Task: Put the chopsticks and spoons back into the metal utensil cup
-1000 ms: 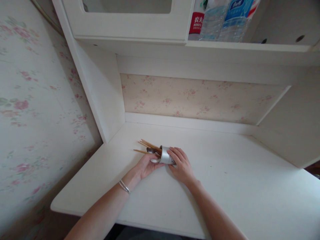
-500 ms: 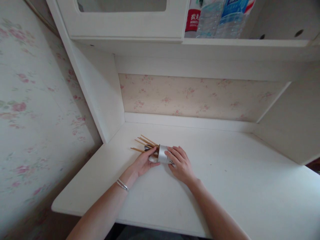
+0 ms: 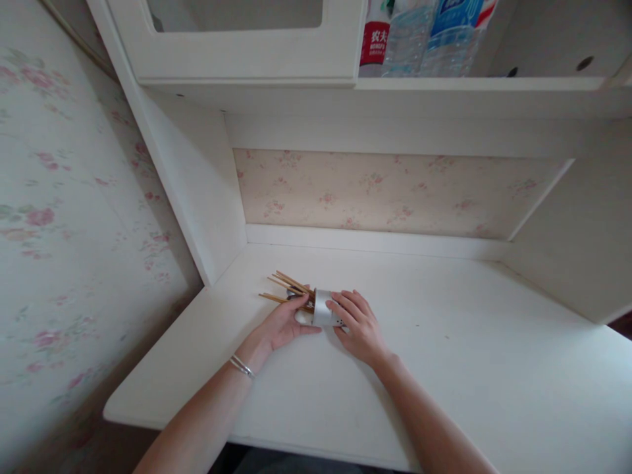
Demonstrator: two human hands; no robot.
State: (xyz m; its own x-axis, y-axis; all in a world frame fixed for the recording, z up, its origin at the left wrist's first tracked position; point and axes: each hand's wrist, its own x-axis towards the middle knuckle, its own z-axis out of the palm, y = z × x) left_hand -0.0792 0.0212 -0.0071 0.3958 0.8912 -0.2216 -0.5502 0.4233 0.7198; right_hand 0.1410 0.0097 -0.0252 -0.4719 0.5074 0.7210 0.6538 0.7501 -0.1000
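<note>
A silvery metal utensil holder (image 3: 322, 308) lies on its side over the white desk, its mouth facing left and small holes showing near its base. My right hand (image 3: 360, 329) wraps round its base end. Out of the mouth stick several wooden chopsticks (image 3: 282, 280), fanned to the left. Among them are spoons, one with a pale shiny bowl (image 3: 304, 318). My left hand (image 3: 281, 326) closes round the chopsticks and spoons close to the mouth, with one finger stretched under the rim. Its other fingers are partly hidden behind the bundle.
The white desk (image 3: 444, 395) has a rounded left corner. Overhead is a cupboard (image 3: 247, 56), and beside it a shelf with several plastic bottles (image 3: 405, 43). A side panel (image 3: 197, 171) stands at left, next to a flowered wall (image 3: 74, 263).
The chopsticks have shifted slightly and bunch closer together at their tips. A lower finger of my left hand reaches a little further right under the rim. My right hand keeps its grip.
</note>
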